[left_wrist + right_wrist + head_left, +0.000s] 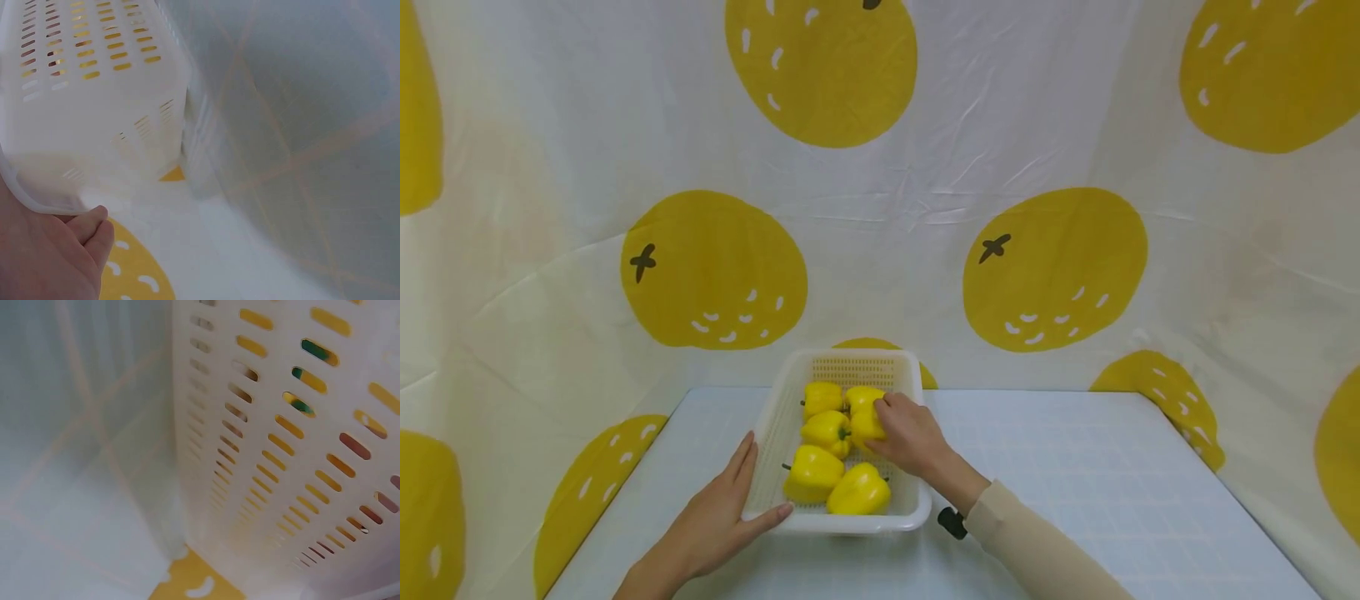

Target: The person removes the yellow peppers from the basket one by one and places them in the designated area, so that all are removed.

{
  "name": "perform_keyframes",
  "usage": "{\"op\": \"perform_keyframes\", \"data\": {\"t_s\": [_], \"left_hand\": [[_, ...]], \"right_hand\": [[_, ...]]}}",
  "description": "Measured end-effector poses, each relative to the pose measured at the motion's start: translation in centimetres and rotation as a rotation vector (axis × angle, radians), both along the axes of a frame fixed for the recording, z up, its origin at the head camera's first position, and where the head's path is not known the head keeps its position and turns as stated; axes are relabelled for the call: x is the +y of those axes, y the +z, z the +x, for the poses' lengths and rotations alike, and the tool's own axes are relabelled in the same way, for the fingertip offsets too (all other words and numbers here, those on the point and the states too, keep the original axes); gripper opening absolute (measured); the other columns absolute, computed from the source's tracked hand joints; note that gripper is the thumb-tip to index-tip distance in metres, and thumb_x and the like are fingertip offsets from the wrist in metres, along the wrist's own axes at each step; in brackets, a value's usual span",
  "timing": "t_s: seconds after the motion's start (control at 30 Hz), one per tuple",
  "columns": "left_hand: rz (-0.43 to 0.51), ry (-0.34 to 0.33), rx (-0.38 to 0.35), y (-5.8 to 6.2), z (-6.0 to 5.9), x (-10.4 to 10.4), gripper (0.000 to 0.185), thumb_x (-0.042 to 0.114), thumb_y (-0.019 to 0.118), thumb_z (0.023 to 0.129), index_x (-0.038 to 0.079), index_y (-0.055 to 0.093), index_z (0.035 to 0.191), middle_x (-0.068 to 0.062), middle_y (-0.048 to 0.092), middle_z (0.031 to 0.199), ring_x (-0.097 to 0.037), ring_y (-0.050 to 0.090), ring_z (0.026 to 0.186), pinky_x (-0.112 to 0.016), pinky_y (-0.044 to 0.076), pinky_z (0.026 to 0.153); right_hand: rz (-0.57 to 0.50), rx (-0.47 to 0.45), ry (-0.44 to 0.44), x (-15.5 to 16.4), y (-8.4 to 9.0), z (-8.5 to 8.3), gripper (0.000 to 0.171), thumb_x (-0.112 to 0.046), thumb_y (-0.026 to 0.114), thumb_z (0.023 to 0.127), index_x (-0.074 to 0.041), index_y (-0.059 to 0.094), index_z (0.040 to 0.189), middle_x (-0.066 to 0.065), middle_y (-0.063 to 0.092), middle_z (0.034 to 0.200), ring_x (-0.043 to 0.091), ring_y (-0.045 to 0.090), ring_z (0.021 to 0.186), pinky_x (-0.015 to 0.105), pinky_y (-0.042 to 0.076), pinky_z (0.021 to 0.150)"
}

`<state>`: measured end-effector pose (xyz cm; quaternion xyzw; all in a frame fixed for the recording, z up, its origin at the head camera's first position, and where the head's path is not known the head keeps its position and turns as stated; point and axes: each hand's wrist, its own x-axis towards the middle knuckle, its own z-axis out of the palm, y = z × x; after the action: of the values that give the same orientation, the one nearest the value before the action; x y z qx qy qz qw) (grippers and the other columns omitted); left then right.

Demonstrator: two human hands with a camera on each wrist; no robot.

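Observation:
A white plastic basket (831, 523) with slotted walls holds several yellow bell peppers (815, 475). Inside it, at the right side, my right hand (913, 433) grips one yellow bell pepper (867, 425), partly covering it. My left hand (715, 508) lies against the basket's near left corner, fingers extended along the left side and thumb on the front rim. In the left wrist view the fingers of that hand (56, 256) touch the basket rim (44, 206) from outside. The right wrist view shows only the slotted wall (262, 487); the right hand is mostly hidden behind it.
The basket stands on a table with a pale blue checked cover (1075, 467). Behind and at the sides hangs a white curtain (880, 275) printed with large yellow fruits. A small black object (952, 523) shows beneath the right wrist.

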<state>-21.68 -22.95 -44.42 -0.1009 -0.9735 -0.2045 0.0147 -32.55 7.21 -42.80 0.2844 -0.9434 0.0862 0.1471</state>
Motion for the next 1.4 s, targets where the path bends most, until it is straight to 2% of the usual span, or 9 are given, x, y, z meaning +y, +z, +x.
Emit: {"op": "perform_keyframes", "data": {"t_s": [0.23, 0.4, 0.53, 0.67, 0.77, 0.93, 1.1, 1.27, 1.4], "left_hand": [[0.006, -0.003, 0.0, -0.2, 0.0, 0.0, 0.121, 0.081, 0.054, 0.087, -0.003, 0.01, 0.162, -0.022, 0.007, 0.17, -0.046, 0.039, 0.143, -0.063, 0.04, 0.109], [-0.005, 0.004, -0.007, -0.5, 0.1, 0.0, 0.122, 0.082, 0.053, 0.086, -0.003, 0.011, 0.162, -0.021, 0.008, 0.17, -0.046, 0.038, 0.144, -0.063, 0.04, 0.109], [-0.005, 0.014, -0.007, -0.7, 0.0, 0.1, 0.123, 0.083, 0.052, 0.085, -0.003, 0.011, 0.162, -0.02, 0.008, 0.17, -0.045, 0.038, 0.144, -0.063, 0.039, 0.109], [0.0, 0.011, 0.005, -0.7, -0.1, 0.1, 0.121, 0.082, 0.053, 0.086, -0.002, 0.011, 0.162, -0.019, 0.008, 0.171, -0.044, 0.038, 0.145, -0.063, 0.04, 0.109], [0.002, 0.01, 0.003, -0.6, -0.1, 0.1, 0.121, 0.082, 0.053, 0.086, -0.002, 0.011, 0.162, -0.02, 0.007, 0.17, -0.044, 0.039, 0.144, -0.063, 0.04, 0.109], [0.012, 0.028, -0.016, -0.5, 0.0, 0.2, 0.123, 0.083, 0.054, 0.085, -0.002, 0.011, 0.162, -0.02, 0.007, 0.17, -0.044, 0.039, 0.144, -0.064, 0.04, 0.109], [0.007, 0.023, -0.006, -0.4, 0.0, 0.2, 0.122, 0.083, 0.053, 0.086, -0.002, 0.011, 0.162, -0.02, 0.007, 0.171, -0.044, 0.04, 0.143, -0.063, 0.041, 0.108], [0.001, 0.015, 0.013, -0.4, -0.1, 0.2, 0.121, 0.082, 0.053, 0.086, -0.002, 0.012, 0.162, -0.019, 0.008, 0.171, -0.044, 0.04, 0.143, -0.063, 0.041, 0.108], [0.008, 0.026, -0.002, -0.4, 0.0, 0.3, 0.122, 0.083, 0.053, 0.085, -0.001, 0.011, 0.163, -0.019, 0.007, 0.171, -0.044, 0.04, 0.144, -0.064, 0.04, 0.108]], "right_hand": [[-0.137, 0.016, 0.023, 0.4, -0.5, 0.1, 0.052, -0.044, 0.081, 0.088, -0.008, 0.063, 0.12, 0.006, 0.065, 0.114, 0.017, 0.06, 0.094, 0.034, 0.057, 0.081], [-0.309, -0.065, 0.022, 0.7, -1.0, 0.2, 0.058, -0.041, 0.079, 0.09, -0.004, 0.061, 0.131, 0.011, 0.065, 0.126, 0.021, 0.062, 0.101, 0.039, 0.056, 0.089], [-0.409, -0.109, 0.026, 0.8, -1.2, 0.1, 0.064, -0.039, 0.079, 0.091, -0.001, 0.058, 0.137, 0.013, 0.063, 0.129, 0.022, 0.062, 0.102, 0.039, 0.055, 0.09], [-0.452, -0.14, 0.035, 0.9, -0.9, -0.1, 0.068, -0.038, 0.079, 0.091, 0.0, 0.054, 0.141, 0.012, 0.061, 0.127, 0.019, 0.06, 0.099, 0.036, 0.055, 0.088], [-0.497, -0.205, 0.053, 1.1, -0.4, -0.1, 0.069, -0.037, 0.078, 0.092, -0.002, 0.051, 0.145, 0.012, 0.058, 0.13, 0.019, 0.059, 0.102, 0.036, 0.056, 0.091], [-0.553, -0.296, 0.108, 1.9, 0.9, 0.0, 0.072, -0.035, 0.076, 0.094, -0.004, 0.044, 0.151, 0.014, 0.052, 0.135, 0.022, 0.056, 0.112, 0.043, 0.054, 0.099], [-0.591, -0.332, 0.148, 2.8, 1.9, 0.0, 0.072, -0.032, 0.075, 0.095, -0.008, 0.041, 0.155, 0.014, 0.052, 0.132, 0.026, 0.056, 0.11, 0.045, 0.056, 0.095], [-0.636, -0.351, 0.128, 3.6, 2.2, -0.3, 0.068, -0.031, 0.075, 0.095, -0.01, 0.045, 0.152, 0.01, 0.056, 0.136, 0.027, 0.062, 0.107, 0.038, 0.06, 0.086], [-0.657, -0.364, 0.093, 4.4, 2.6, -0.3, 0.067, -0.031, 0.077, 0.094, -0.008, 0.047, 0.149, 0.01, 0.059, 0.135, 0.027, 0.063, 0.107, 0.038, 0.06, 0.086]]}}
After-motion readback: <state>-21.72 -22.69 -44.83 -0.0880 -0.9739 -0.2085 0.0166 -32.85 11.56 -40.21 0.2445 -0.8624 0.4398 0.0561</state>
